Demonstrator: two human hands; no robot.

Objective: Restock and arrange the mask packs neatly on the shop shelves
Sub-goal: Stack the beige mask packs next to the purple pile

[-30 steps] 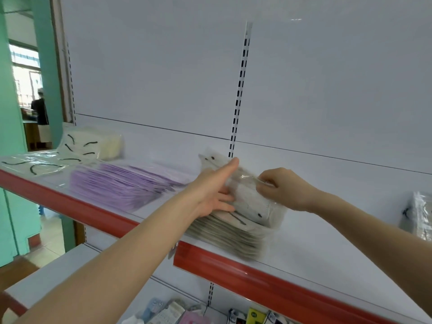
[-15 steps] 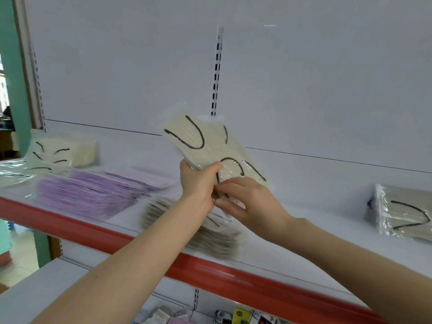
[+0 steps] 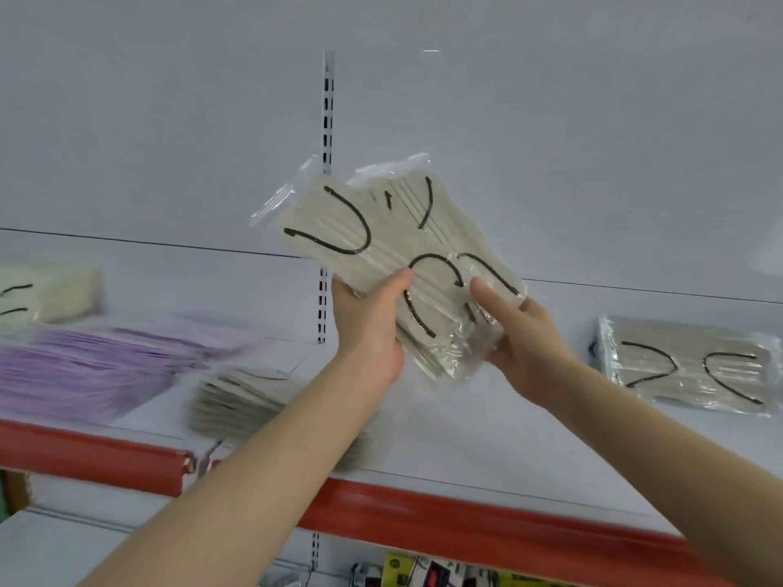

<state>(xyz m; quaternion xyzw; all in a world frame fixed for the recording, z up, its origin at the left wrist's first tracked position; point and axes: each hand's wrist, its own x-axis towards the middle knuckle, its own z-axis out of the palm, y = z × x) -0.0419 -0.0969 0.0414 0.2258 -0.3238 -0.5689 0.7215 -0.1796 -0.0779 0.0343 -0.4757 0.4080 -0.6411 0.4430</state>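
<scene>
The white shelf already carries a purple stack at the left, one beige pack lying flat at the right and a low beige stack between them, so the work seems partly done. The held mask packs are in the air above the shelf, not yet placed. The left hand and right hand each keep a closed grip on their lower part, thumbs in front.

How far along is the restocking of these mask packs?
Done: a purple mask stack, a cream pack at far left and a wrapped beige pack at right lie on the white shelf. In hand: the left hand and right hand grip clear-wrapped beige mask packs above it. Left: setting those down and probably squaring the fanned beige pile beneath.
</scene>
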